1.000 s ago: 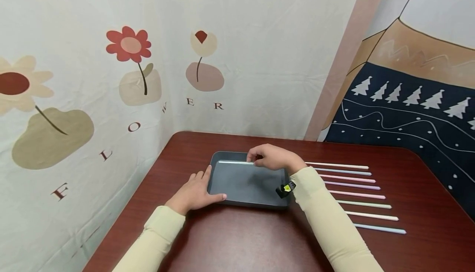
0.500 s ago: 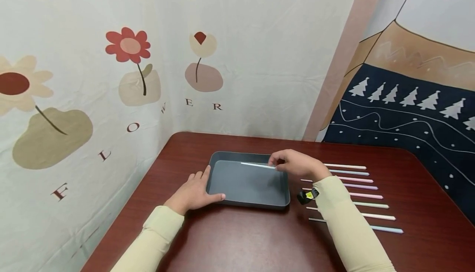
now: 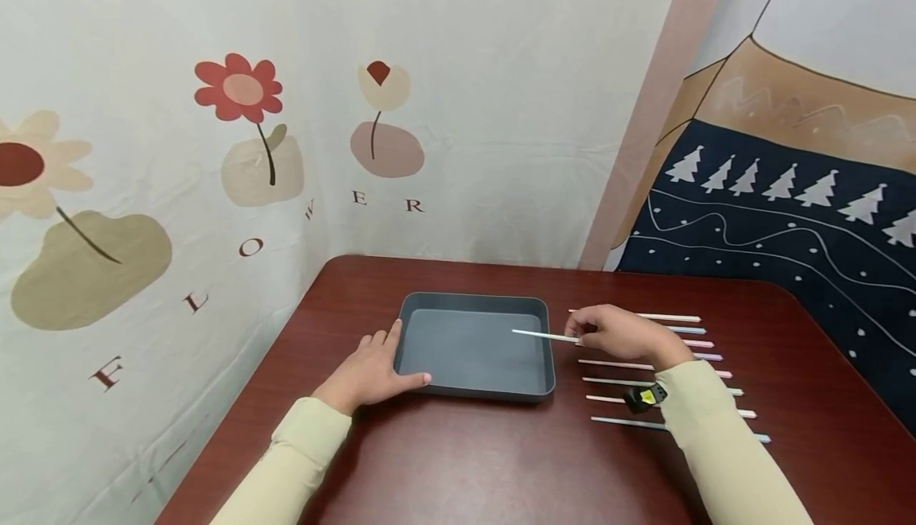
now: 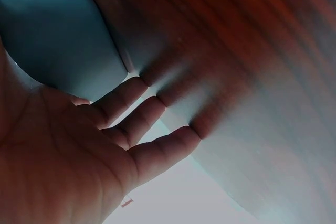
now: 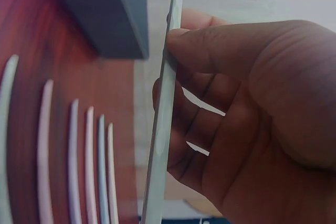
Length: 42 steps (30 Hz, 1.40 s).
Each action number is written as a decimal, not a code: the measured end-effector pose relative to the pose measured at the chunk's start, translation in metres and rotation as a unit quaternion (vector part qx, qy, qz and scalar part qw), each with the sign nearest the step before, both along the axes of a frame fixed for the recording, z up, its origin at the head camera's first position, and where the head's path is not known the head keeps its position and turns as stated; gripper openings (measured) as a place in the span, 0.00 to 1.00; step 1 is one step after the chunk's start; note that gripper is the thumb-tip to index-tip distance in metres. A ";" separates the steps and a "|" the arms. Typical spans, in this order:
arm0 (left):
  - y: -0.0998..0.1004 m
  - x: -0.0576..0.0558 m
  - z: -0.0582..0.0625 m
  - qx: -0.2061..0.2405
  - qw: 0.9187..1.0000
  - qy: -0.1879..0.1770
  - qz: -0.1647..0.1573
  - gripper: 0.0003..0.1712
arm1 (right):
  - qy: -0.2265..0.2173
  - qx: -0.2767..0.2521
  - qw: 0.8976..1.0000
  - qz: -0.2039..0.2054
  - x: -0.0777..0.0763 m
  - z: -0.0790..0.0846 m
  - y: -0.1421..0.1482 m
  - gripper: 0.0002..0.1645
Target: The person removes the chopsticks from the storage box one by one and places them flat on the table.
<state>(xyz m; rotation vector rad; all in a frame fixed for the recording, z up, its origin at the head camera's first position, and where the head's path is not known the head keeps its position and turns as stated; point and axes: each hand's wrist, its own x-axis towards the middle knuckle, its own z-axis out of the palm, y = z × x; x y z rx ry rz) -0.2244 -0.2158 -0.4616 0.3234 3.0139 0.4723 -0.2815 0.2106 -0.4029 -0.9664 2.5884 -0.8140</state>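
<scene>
My right hand [image 3: 615,332] pinches a pale chopstick [image 3: 540,335] between thumb and fingers. The chopstick's thin end points left over the right rim of a dark grey rectangular tray [image 3: 465,350]. In the right wrist view the chopstick [image 5: 160,129] looks pale green and is raised above the table, with the thumb pressed along it. My left hand [image 3: 366,374] rests at the tray's left front corner, its thumb over the rim and its fingers along the outside. The left wrist view shows those fingers [image 4: 163,153] nearly straight, their tips on the table beside the tray.
Several pastel chopsticks [image 3: 626,422] lie in a spaced row on the reddish-brown table [image 3: 472,461], right of the tray and partly hidden under my right arm. A printed flower curtain [image 3: 487,151] hangs behind the table.
My right hand has moved right and toward me, drawing the chopstick from the tray's back part out past its right rim. My left hand has stayed at the tray's corner.
</scene>
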 end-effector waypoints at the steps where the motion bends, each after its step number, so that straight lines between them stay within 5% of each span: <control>1: 0.000 0.000 0.000 -0.001 1.000 0.002 0.000 0.73 | 0.000 0.004 1.000 -0.003 0.002 -0.001 0.005 0.14; 19: -0.003 -0.004 -0.003 0.005 1.000 -0.005 -0.004 0.74 | -0.023 0.015 1.000 0.003 0.049 -0.015 0.067 0.14; 42: -0.002 -0.005 -0.002 0.000 1.000 -0.011 -0.004 0.74 | -0.091 0.010 0.996 0.010 0.104 -0.024 0.100 0.15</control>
